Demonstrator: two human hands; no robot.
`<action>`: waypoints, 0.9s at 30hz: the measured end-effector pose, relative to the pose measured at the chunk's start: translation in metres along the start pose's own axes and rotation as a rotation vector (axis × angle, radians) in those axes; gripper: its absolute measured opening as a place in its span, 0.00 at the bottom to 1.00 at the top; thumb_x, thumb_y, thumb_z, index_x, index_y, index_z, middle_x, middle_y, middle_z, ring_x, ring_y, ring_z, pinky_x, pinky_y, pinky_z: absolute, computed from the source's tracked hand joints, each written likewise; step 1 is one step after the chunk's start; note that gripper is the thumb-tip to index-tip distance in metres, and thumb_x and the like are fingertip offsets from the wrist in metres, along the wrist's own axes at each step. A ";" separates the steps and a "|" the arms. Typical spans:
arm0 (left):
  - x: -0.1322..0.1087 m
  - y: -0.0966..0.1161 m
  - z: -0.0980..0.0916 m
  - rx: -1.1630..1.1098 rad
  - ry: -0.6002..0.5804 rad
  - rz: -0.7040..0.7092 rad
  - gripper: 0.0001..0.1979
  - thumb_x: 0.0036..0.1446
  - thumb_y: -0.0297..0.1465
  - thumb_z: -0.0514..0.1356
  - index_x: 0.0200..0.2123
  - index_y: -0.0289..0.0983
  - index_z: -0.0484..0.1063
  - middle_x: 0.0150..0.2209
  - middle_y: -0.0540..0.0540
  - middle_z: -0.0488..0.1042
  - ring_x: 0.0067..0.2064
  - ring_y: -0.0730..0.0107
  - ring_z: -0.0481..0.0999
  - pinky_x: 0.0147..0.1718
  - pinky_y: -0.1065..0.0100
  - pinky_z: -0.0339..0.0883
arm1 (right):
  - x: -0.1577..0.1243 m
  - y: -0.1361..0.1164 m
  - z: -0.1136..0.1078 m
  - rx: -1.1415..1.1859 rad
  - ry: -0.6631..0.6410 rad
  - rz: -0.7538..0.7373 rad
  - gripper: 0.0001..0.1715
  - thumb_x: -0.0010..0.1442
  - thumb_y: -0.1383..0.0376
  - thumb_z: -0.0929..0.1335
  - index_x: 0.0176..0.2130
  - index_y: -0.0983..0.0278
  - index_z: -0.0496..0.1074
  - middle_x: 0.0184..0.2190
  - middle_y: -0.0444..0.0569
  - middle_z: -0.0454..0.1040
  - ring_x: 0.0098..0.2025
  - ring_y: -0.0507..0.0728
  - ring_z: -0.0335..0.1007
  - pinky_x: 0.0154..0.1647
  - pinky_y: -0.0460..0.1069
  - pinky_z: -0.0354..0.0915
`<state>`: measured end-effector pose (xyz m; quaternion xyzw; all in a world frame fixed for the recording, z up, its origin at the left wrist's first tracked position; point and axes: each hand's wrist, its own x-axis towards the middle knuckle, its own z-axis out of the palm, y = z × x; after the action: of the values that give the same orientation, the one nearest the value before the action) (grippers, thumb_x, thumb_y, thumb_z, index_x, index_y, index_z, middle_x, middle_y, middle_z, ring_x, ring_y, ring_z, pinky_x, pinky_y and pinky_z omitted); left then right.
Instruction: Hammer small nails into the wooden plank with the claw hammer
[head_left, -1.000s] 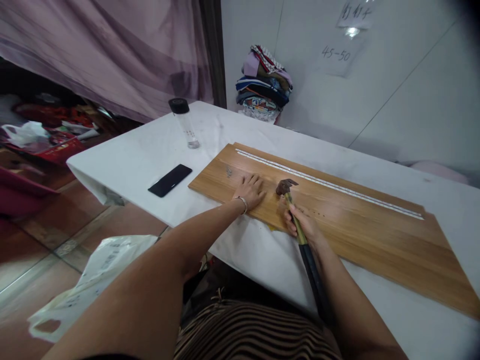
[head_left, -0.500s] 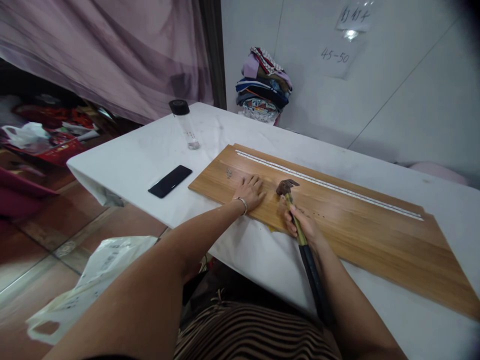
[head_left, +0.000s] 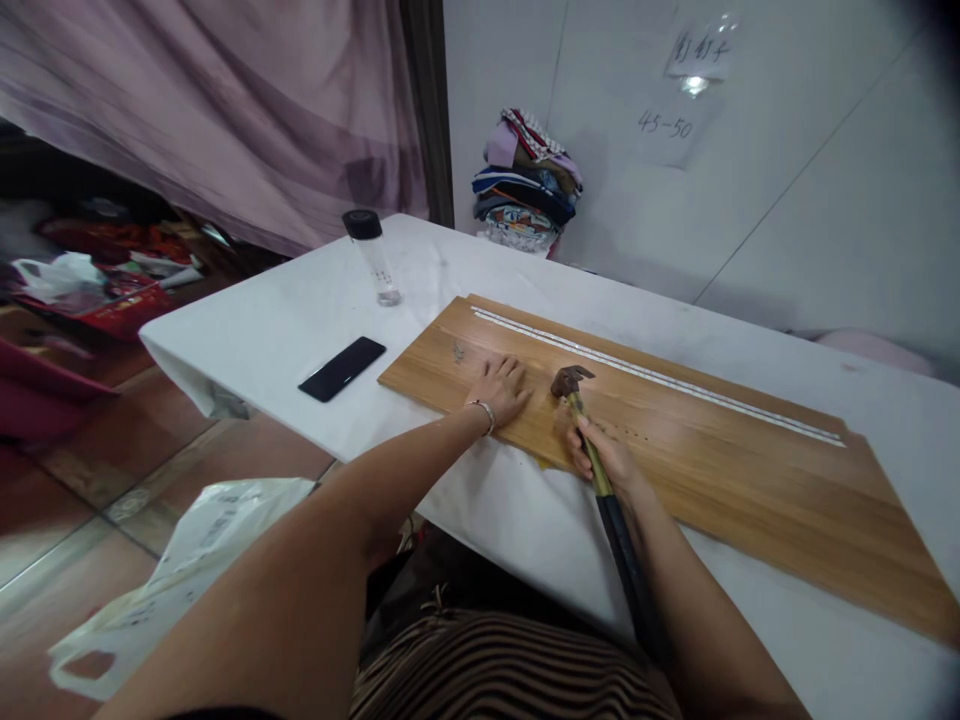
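Observation:
My left hand (head_left: pixel 501 390), with a bracelet at its wrist, lies flat with fingers spread on the wooden board (head_left: pixel 720 470). A claw hammer (head_left: pixel 601 478) is gripped in my right hand (head_left: pixel 600 445), its rusty head just above or on the board and its black grip pointing back toward me. Small metal nails (head_left: pixel 458 351) lie in a little pile on the board's left part, beyond my left hand. Two pale strips (head_left: pixel 645 370) run along the board's far side. A few dark dots show on the board right of my right hand.
The board rests on a white-covered table (head_left: pixel 270 310). A black phone (head_left: pixel 343 368) and a clear bottle (head_left: pixel 377 262) with a black lid stand left of it. Folded clothes (head_left: pixel 529 185) are stacked by the wall. A plastic bag (head_left: pixel 202 550) hangs or lies at lower left.
The whole view has shifted slightly, so the table and wall sit a little lower. Both hands and the hammer keep nearly the same place over the board.

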<state>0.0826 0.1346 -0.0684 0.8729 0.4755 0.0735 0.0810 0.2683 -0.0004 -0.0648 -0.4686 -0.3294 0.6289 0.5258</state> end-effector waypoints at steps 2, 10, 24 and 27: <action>0.000 0.001 -0.001 -0.002 0.001 0.000 0.25 0.73 0.42 0.53 0.67 0.39 0.70 0.75 0.38 0.64 0.76 0.51 0.59 0.74 0.46 0.51 | 0.000 0.000 0.000 -0.005 -0.001 -0.002 0.35 0.50 0.42 0.80 0.48 0.59 0.72 0.22 0.33 0.66 0.13 0.46 0.52 0.09 0.43 0.49; -0.001 0.002 -0.002 -0.014 0.001 -0.003 0.25 0.73 0.42 0.53 0.67 0.39 0.70 0.75 0.37 0.65 0.76 0.50 0.59 0.75 0.44 0.49 | 0.000 0.000 0.000 0.004 -0.001 -0.006 0.35 0.52 0.43 0.79 0.49 0.59 0.72 0.22 0.33 0.66 0.13 0.45 0.53 0.09 0.42 0.50; 0.000 0.002 -0.002 -0.012 0.003 -0.011 0.25 0.73 0.43 0.53 0.67 0.41 0.71 0.75 0.40 0.65 0.76 0.52 0.59 0.75 0.45 0.50 | 0.000 0.000 -0.002 -0.013 -0.012 -0.008 0.33 0.52 0.42 0.79 0.47 0.59 0.72 0.22 0.34 0.66 0.13 0.46 0.52 0.09 0.42 0.50; 0.000 0.002 -0.002 -0.011 0.000 -0.013 0.25 0.73 0.42 0.53 0.67 0.41 0.71 0.75 0.40 0.65 0.76 0.52 0.59 0.75 0.45 0.50 | 0.001 0.000 -0.004 -0.007 -0.042 0.014 0.33 0.52 0.41 0.79 0.45 0.59 0.71 0.22 0.34 0.67 0.14 0.45 0.52 0.09 0.42 0.51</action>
<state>0.0835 0.1335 -0.0663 0.8692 0.4809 0.0757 0.0864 0.2718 0.0003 -0.0665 -0.4595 -0.3392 0.6410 0.5127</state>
